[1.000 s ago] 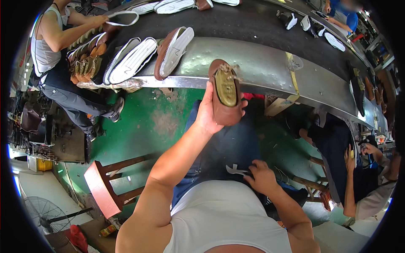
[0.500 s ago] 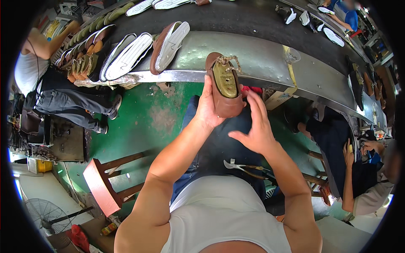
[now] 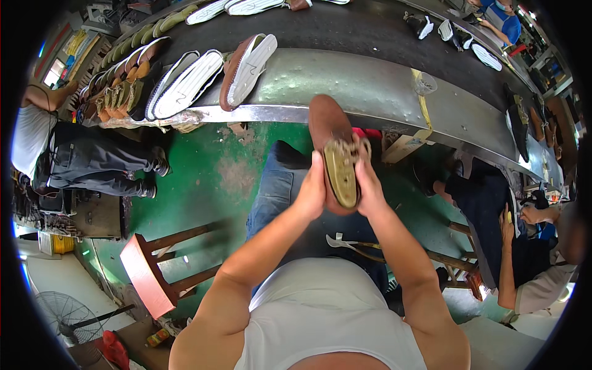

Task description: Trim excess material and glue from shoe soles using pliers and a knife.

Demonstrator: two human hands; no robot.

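I hold a brown shoe [image 3: 328, 126] upside down over my lap, its yellowish insole board [image 3: 342, 172] facing up at me. My left hand [image 3: 311, 188] grips its left side. My right hand [image 3: 369, 185] clasps its right side. Both thumbs press near the heel end. A metal pincer tool [image 3: 340, 241] lies on my lap below the shoe.
A grey metal bench edge [image 3: 345, 86] and a dark conveyor [image 3: 345, 28] run ahead, with white soles [image 3: 185, 83] and a brown shoe with a sole [image 3: 246, 68] on them. A red stool [image 3: 145, 274] stands at my left. Persons sit at left [image 3: 68, 154] and right [image 3: 530, 259].
The shoe has come down from the bench edge toward my lap. My right hand rose from the tool on my lap and closed on the shoe's right side.
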